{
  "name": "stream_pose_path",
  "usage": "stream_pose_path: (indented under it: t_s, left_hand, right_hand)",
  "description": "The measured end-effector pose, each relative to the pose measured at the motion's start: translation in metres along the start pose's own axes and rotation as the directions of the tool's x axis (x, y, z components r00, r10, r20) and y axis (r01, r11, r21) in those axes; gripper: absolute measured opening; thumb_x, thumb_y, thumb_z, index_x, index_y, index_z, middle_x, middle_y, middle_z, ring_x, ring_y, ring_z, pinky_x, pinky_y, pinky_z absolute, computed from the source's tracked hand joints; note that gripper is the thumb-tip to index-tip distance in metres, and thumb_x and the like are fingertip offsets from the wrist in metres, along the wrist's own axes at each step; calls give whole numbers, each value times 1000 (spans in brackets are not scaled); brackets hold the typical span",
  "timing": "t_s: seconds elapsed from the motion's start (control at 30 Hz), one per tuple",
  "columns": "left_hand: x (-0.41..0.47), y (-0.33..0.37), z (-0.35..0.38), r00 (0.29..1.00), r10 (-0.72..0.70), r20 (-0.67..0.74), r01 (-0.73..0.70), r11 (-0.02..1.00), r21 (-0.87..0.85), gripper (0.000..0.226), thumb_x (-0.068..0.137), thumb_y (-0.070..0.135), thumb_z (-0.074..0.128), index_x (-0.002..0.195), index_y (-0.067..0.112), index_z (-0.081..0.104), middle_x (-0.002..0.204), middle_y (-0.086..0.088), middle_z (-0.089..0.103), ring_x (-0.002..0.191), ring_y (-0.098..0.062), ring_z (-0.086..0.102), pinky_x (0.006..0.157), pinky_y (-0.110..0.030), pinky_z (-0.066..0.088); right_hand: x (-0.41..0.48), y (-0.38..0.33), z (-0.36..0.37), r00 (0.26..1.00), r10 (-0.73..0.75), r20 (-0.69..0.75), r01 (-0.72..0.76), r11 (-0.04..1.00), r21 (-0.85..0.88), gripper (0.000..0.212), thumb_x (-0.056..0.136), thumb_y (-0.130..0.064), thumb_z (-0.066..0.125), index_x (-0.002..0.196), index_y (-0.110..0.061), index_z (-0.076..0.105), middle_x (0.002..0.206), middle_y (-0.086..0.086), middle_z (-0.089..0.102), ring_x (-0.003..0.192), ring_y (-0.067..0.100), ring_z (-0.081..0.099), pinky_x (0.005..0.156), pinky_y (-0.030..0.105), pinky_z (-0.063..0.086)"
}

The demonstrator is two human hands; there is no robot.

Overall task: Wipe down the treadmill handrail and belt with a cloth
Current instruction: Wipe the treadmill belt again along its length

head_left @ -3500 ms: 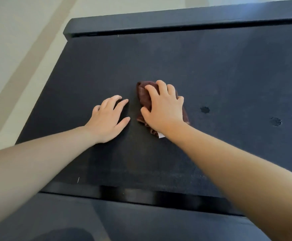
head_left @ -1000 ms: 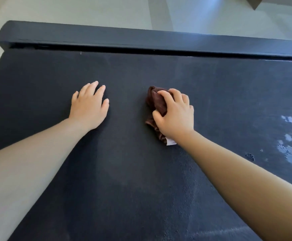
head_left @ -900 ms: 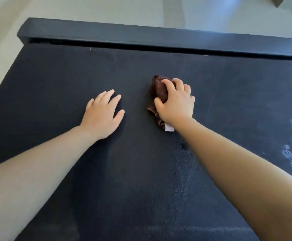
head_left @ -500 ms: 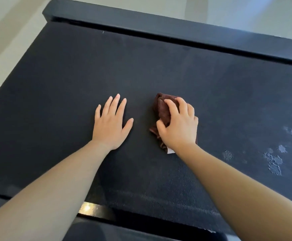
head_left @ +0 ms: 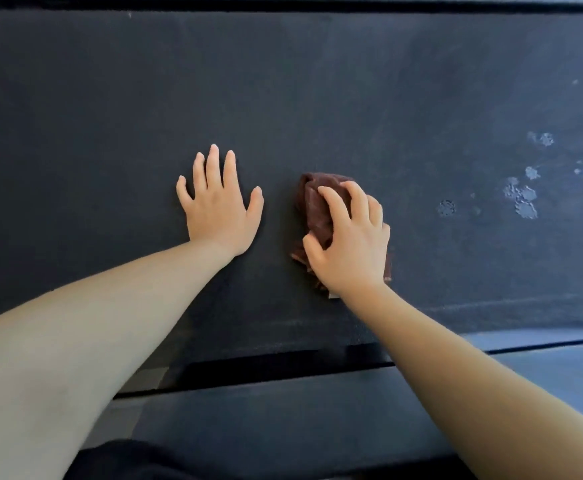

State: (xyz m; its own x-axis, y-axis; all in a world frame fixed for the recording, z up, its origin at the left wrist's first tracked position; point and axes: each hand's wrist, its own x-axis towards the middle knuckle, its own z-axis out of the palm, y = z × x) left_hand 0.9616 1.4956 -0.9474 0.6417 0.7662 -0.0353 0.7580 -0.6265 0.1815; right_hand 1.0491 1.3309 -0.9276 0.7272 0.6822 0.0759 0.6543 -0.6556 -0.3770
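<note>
Dark textured rubber treadmill belt (head_left: 318, 81): fills view.
Crumpled dark-brown fabric cloth (head_left: 316, 209): centre belt, bunched under right hand (head_left: 350, 244), fingers curled over, clamped.
Left hand (head_left: 219, 206): flat, fingers spread, empty, just left of cloth.
Pale blotches (head_left: 522, 199): right, unwiped.
Handling: cloth likely light, soft, non-fragile; grip bunched top, press palm down.

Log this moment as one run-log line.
step: wiping belt | right hand: pressing brown cloth | left hand: flat, empty | pale spots: right of cloth, unwiped
</note>
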Motion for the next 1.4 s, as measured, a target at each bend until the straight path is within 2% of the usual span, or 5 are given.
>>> stream_pose_path:
  t_s: [0.3, 0.6, 0.93, 1.2, 1.4]
  left_hand:
    - [1, -12, -3, 995, 85, 48, -84, 996, -38, 66, 94, 49, 32, 148, 14, 16, 158, -9, 5, 145, -28, 1, 112, -54, 5]
    - [-12, -28, -13, 971, 214, 104, -215, 977, -5, 62, 97, 44, 30, 150, 16, 12, 158, -8, 1, 145, -25, -2, 115, -48, 2]
    - [-17, -14, -16, 910, 385, 156, -390, 921, 6, 62, 97, 41, 29, 150, 14, 11, 159, 1, 5, 145, -18, 2, 115, -50, 6]
    - [10, 27, -1, 960, 270, 77, -270, 963, -15, 61, 94, 46, 30, 148, 22, 16, 156, 3, 13, 144, -16, 6, 111, -58, 3]
    - [52, 35, 0, 963, 262, 58, -260, 965, -33, 58, 93, 46, 30, 147, 28, 20, 156, 2, 13, 143, -17, 8, 111, -58, 4]
  right_hand:
    - [-59, -24, 7, 983, 145, -110, -146, 989, -6, 59, 75, -41, 55, 131, -26, 46, 141, 6, 39, 126, 32, 33, 93, 55, 38]
    - [-2, -25, 12, 985, 158, -75, -157, 988, 8, 56, 79, -45, 53, 132, -30, 41, 144, 1, 33, 130, 27, 27, 100, 58, 32]
    - [-11, -8, 4, 997, 66, -38, -65, 998, 28, 56, 80, -45, 53, 132, -30, 42, 144, 2, 35, 130, 27, 29, 102, 56, 30]
    - [69, 23, 1, 984, 137, -117, -133, 990, 44, 57, 75, -47, 49, 130, -32, 45, 142, -1, 37, 129, 27, 30, 99, 55, 34]
    - [101, 30, 5, 985, 95, -144, -87, 994, 59, 56, 74, -49, 49, 128, -31, 46, 139, -1, 39, 126, 27, 31, 96, 56, 37]
